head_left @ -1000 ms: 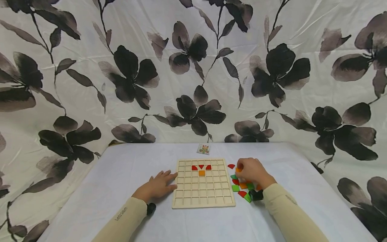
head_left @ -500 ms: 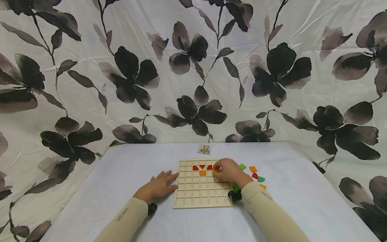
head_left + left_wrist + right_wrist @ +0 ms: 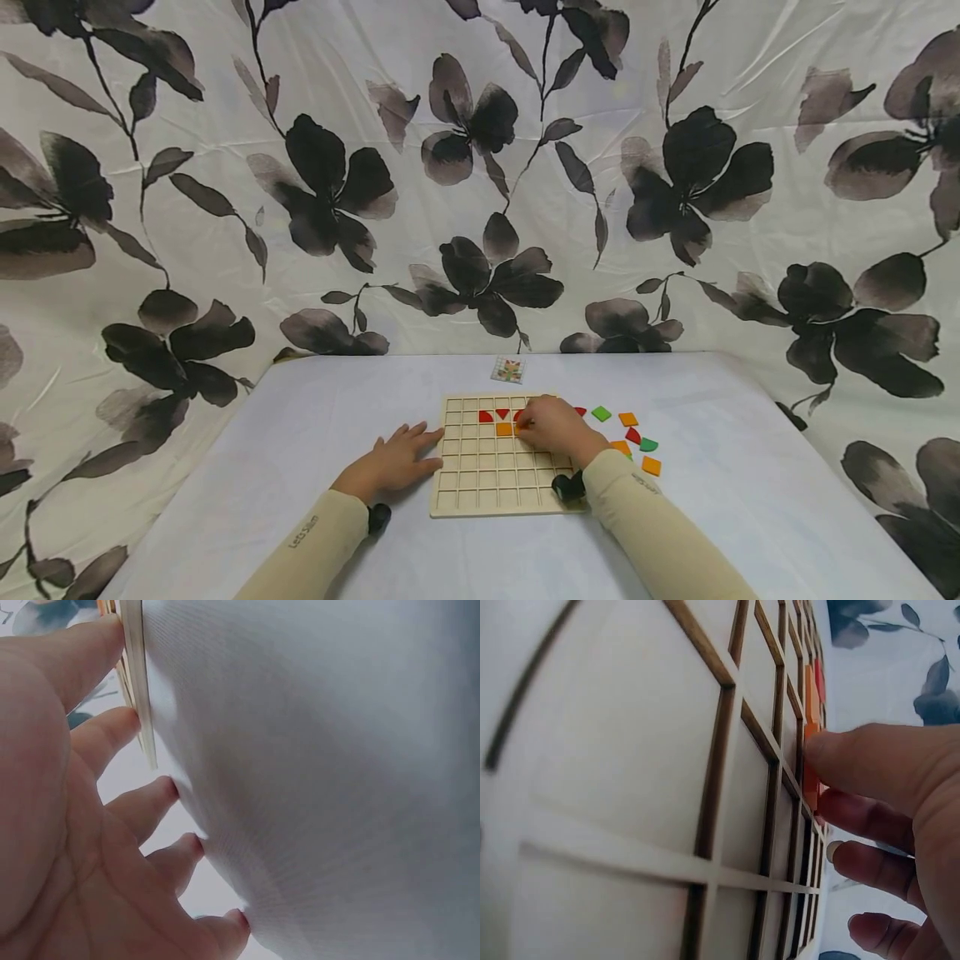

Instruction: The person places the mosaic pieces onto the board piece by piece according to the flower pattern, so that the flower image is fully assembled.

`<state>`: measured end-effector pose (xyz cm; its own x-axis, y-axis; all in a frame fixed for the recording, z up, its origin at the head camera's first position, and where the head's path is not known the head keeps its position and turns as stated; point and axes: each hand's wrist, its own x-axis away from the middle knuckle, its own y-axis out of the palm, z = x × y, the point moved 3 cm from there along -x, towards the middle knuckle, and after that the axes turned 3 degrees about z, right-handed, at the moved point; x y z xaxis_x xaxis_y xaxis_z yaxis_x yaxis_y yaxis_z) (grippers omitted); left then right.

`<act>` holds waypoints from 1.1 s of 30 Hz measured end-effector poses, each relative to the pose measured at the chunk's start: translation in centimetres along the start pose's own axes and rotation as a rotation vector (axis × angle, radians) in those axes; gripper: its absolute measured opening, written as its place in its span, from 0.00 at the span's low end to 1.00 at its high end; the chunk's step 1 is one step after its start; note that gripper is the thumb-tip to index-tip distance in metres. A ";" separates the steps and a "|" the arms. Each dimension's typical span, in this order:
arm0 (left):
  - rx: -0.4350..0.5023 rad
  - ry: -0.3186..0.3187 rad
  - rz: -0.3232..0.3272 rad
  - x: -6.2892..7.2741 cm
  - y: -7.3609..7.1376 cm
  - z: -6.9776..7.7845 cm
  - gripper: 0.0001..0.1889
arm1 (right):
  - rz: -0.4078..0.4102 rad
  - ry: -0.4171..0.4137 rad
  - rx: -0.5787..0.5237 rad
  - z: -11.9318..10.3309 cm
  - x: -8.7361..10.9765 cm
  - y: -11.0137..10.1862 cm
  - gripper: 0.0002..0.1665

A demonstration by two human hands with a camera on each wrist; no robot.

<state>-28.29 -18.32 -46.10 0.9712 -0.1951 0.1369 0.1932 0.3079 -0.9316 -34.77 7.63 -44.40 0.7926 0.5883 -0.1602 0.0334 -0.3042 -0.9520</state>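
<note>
My right hand [image 3: 553, 429] pinches an orange tile [image 3: 811, 761] between thumb and fingers, at a cell of the wooden grid board [image 3: 480, 500]. Directly left of that cell, an orange square [image 3: 504, 429] lies in the grid. The row behind has a red quarter-round piece [image 3: 486, 416], a small red wedge [image 3: 502, 413] and another red piece partly hidden by my right hand. My left hand [image 3: 390, 462] rests with spread fingers at the board's left side. In the left wrist view, its thumb and a fingertip touch the board's edge [image 3: 139, 690].
Loose tiles lie right of the board, among them a green square [image 3: 602, 413], an orange square [image 3: 627, 419], a red piece [image 3: 633, 435] and a green piece [image 3: 648, 445]. My right forearm covers part of this area. Behind the board lies a small patterned card [image 3: 507, 369].
My right hand has carried the orange tile leftward from the loose pieces onto the board, beside the orange square. My left hand has stayed at the board's left edge.
</note>
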 end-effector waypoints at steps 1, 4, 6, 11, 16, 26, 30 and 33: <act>-0.002 -0.002 0.000 0.0 0.0 0.0 0.32 | -0.006 0.010 -0.011 0.0 -0.1 0.0 0.07; -0.008 -0.004 0.001 -0.2 0.1 -0.1 0.32 | -0.017 0.037 -0.047 0.0 -0.2 0.0 0.07; -0.013 -0.007 0.001 -0.2 0.0 0.0 0.32 | -0.020 0.058 -0.078 0.0 -0.2 0.0 0.08; -0.017 -0.009 -0.001 -0.2 0.0 0.1 0.32 | -0.026 0.082 -0.116 0.0 -0.1 -0.2 0.09; -0.020 -0.030 -0.014 -0.2 0.0 0.1 0.32 | -0.033 0.100 -0.119 0.5 0.4 -0.9 0.11; -0.022 -0.034 -0.010 -0.3 0.0 -0.1 0.32 | 0.005 0.237 -0.120 4.8 2.3 -3.1 0.12; -0.023 -0.032 -0.012 -0.3 0.1 -0.2 0.33 | 0.029 0.273 -0.138 6.9 3.5 -3.7 0.14; -0.023 -0.030 -0.015 -0.3 0.2 -0.1 0.33 | 0.042 0.308 -0.152 8.4 4.5 -4.2 0.16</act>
<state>-28.59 -18.31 -46.37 0.9721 -0.1713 0.1605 0.2047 0.2840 -0.9367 -36.44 17.83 -43.32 0.9408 0.3266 -0.0901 0.0691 -0.4452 -0.8928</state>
